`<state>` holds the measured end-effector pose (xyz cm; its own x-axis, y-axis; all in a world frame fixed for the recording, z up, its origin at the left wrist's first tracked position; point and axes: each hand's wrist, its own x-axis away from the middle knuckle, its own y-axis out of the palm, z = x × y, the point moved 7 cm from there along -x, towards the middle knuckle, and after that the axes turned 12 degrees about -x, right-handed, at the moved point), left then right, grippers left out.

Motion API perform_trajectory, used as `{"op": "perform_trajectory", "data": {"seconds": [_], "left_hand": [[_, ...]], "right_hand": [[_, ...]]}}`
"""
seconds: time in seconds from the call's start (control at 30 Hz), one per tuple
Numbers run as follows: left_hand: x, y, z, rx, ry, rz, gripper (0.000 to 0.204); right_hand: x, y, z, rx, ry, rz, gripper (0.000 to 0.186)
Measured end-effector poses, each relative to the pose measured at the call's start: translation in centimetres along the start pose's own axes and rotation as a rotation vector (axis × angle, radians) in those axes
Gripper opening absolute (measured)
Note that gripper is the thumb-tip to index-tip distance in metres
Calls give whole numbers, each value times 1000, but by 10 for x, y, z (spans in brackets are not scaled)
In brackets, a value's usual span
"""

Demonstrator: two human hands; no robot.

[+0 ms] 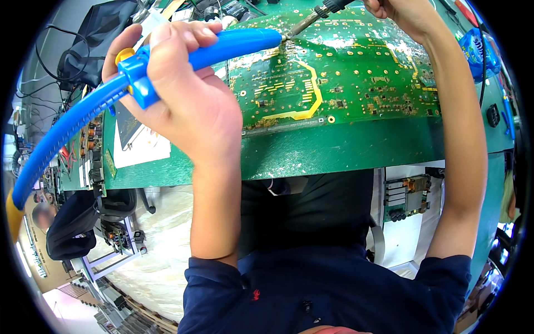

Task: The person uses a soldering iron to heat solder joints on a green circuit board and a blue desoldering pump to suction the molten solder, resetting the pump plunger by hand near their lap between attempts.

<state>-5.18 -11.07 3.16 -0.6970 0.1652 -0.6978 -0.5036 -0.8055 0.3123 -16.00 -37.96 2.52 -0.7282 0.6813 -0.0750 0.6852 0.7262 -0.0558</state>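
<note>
My left hand (183, 100) is closed around a long blue handheld tool (233, 44) with a yellow knob and a ribbed blue tail, its nozzle at a joint on a large green circuit board (356, 78). My right hand (389, 11) grips a soldering iron (300, 25) at the top edge, partly cut off. The iron's metal tip meets the blue tool's nozzle over the board, which has gold tracks and many small parts.
The green mat (334, 150) extends to the near table edge. At the left are white sheets (142, 153), board assemblies (92, 156), cables and a black bag (94, 39). A blue package (481, 53) lies at the right. Another board assembly (406, 195) sits below the table edge.
</note>
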Motion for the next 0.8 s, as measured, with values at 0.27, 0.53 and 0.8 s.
{"op": "perform_trajectory", "data": {"seconds": [0.27, 0.53, 0.8], "left_hand": [[1, 7, 3, -43, 150, 14, 14], [-3, 3, -2, -17, 131, 29, 15], [-2, 4, -1, 5, 129, 49, 15]], "right_hand": [[-2, -3, 4, -29, -18, -25, 26], [1, -2, 2, -36, 28, 30, 24], [-3, -4, 6, -59, 1, -5, 24]]}}
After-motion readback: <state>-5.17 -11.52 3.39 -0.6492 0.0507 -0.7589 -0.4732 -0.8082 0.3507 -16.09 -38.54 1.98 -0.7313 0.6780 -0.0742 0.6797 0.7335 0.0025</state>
